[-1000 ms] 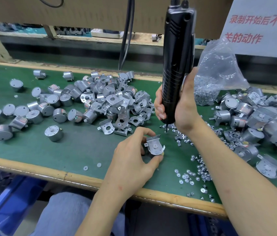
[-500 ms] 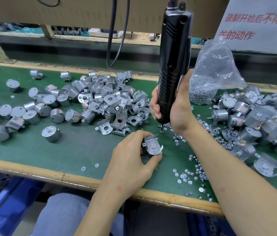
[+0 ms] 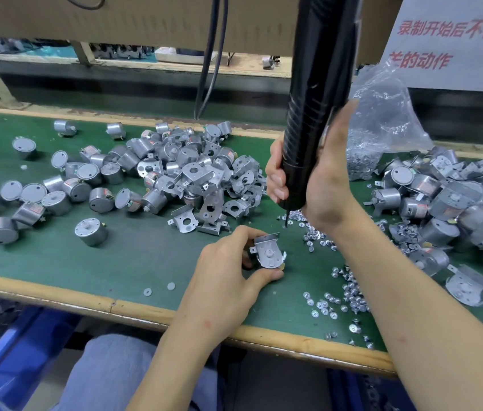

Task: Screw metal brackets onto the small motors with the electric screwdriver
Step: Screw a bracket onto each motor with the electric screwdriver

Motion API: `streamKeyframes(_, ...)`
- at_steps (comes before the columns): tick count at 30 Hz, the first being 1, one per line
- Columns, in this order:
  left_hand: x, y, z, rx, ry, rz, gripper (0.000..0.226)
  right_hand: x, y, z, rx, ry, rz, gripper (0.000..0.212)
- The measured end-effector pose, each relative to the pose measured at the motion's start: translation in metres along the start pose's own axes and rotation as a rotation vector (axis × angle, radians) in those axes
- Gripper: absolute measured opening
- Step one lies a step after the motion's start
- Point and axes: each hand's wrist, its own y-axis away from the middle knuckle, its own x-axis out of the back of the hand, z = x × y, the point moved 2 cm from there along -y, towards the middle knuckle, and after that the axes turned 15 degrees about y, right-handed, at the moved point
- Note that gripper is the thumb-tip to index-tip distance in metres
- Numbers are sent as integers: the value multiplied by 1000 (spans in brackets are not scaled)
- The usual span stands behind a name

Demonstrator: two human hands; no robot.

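The left grip pinches a small round motor capped by a bent sheet-metal bracket, face up, just above the green surface. The right grip wraps the black ribbed electric screwdriver, long axis upright. Its bit hovers near the bracket's one o'clock, beside shiny loose screws.

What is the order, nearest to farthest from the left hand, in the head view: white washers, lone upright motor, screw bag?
1. white washers, just left of the left hand.
2. lone upright motor, farther left.
3. screw bag, back right.
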Motion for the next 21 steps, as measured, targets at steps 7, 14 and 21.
streamKeyframes(7,1,-1,-1,-5,-10,10,39,-11,8,-16,53,-144,-134,87)
streamKeyframes(14,0,-1,-1,-19,-27,20,41,-25,6,-5,-6,-113,-147,87)
streamKeyframes(21,1,-1,0,-27,-28,22,42,-27,8,-3,42,-68,-167,83)
